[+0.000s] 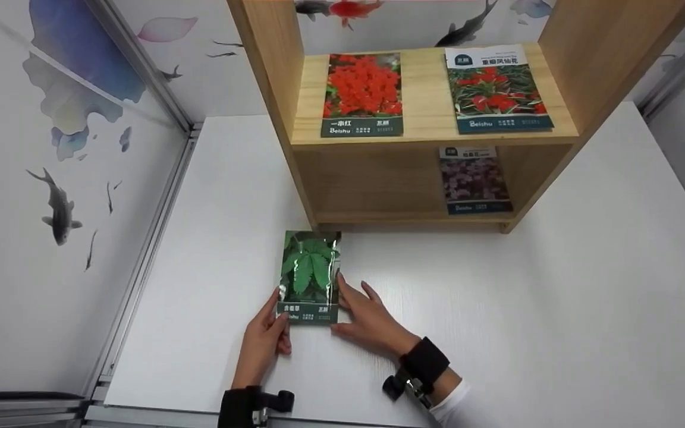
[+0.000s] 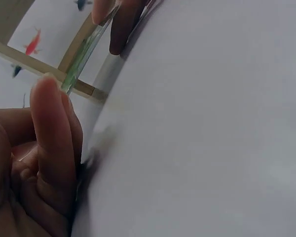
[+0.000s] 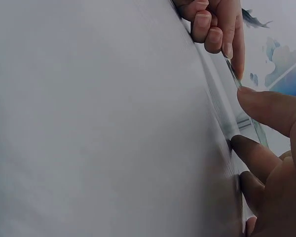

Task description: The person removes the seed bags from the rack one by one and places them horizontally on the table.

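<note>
The green seed packet (image 1: pixel 310 267) is over the near part of the white worktop (image 1: pixel 527 333), just in front of the lower left corner of the wooden shelf unit (image 1: pixel 378 184). Its long axis runs away from the person, almost straight, with the top edge towards the shelf unit and the dark lettered band nearest the wearer; the leaf picture faces up. The left hand (image 1: pixel 264 339) has its grip on the lower left corner, thumb over the front. The right hand (image 1: pixel 372 318) grips the right edge near the bottom, fingers spread. Both wrist views catch the packet nearly edge-on. The worktop is smooth and faintly glossy. On the upper shelf lie two red-flower packets (image 1: pixel 361 95), and a purple-flower packet (image 1: pixel 475 178) lies below right. Pale walls (image 1: pixel 99 196) carry painted fish (image 1: pixel 60 217) and blue petals
</note>
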`<state>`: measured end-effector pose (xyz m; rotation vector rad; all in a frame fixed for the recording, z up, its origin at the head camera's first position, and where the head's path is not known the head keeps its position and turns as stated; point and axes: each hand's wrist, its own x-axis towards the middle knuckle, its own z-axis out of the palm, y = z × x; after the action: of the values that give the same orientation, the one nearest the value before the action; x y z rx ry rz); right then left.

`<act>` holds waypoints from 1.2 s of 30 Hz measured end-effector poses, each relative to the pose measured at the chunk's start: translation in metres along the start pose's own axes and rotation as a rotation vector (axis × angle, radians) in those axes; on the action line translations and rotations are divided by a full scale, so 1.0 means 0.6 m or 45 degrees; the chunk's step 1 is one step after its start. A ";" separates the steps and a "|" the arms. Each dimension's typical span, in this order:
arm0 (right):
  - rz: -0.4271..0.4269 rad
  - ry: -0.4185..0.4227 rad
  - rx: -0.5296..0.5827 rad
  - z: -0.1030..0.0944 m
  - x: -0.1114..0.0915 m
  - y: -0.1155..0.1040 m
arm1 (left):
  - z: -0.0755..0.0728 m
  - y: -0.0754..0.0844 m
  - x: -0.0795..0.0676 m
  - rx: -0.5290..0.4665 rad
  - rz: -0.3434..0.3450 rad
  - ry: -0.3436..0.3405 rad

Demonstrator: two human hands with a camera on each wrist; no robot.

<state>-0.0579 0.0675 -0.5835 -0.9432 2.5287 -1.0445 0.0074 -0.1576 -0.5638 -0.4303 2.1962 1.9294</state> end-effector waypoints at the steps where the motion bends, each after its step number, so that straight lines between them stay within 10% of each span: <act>1: -0.004 -0.003 -0.039 0.001 0.002 -0.001 | -0.003 -0.003 0.001 0.000 0.002 0.003; 14: 0.113 -0.097 -0.132 0.008 0.016 -0.005 | -0.012 -0.048 0.017 -0.076 0.041 0.054; 36: 0.115 -0.094 -0.211 0.013 0.037 -0.018 | -0.030 -0.001 -0.004 0.000 0.022 0.034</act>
<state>-0.0660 0.0432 -0.5810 -0.8822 2.6012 -0.7696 0.0111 -0.1752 -0.5613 -0.4408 2.2234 1.9433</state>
